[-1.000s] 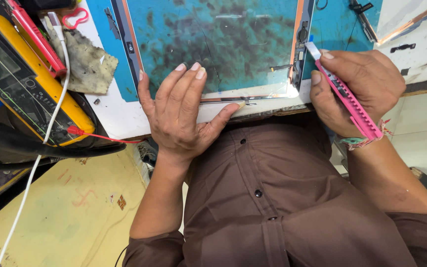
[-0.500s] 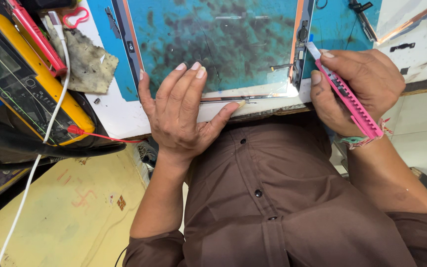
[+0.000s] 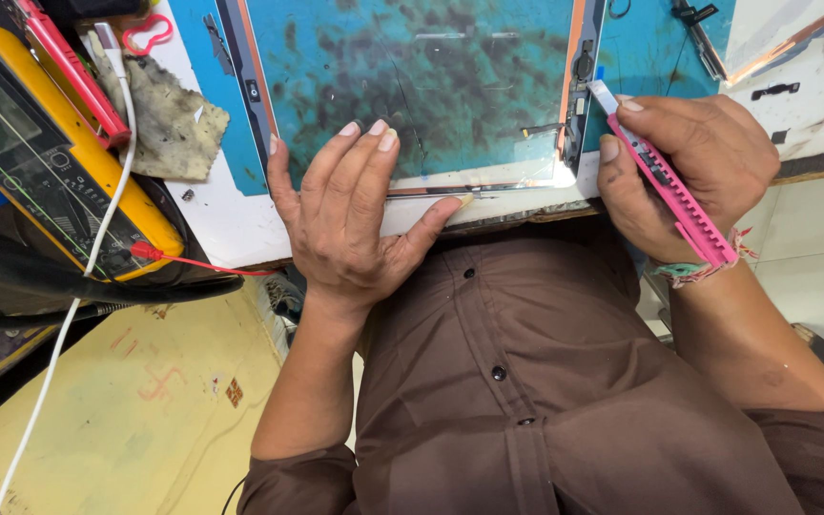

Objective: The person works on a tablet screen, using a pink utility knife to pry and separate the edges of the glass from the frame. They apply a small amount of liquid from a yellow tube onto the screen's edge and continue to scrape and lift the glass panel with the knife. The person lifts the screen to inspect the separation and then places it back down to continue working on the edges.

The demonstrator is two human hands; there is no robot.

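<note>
Left hand flat on the near edge of a large glass panel, fingers pressed together and stretched onto the stained teal surface, thumb splayed right along the panel's thin metal edge strip. Holding nothing, only pressing down.

Right hand closed around a pink snap-off utility knife, thumb on top near the front, fingers wrapped under the handle. Blade end pointing up and away, touching or just beside the panel's right edge, by the orange-lined frame strip; exact contact not clear. Woven thread band around the right wrist.

Panel lying flat on the white tabletop, its near edge at the tabletop's rim, just above a brown buttoned shirt. Teal mat beneath and around the panel.

Left of the panel: a dirty grey rag, beside it a yellow multimeter with a red probe lead running off its lower corner. White cable crossing the multimeter and dropping toward the yellowish floor. Red-handled tool along the multimeter's upper side, small red loop-shaped item near the rag's top. Black tweezers-like tool at the top right on the teal mat, well apart from both hands.
</note>
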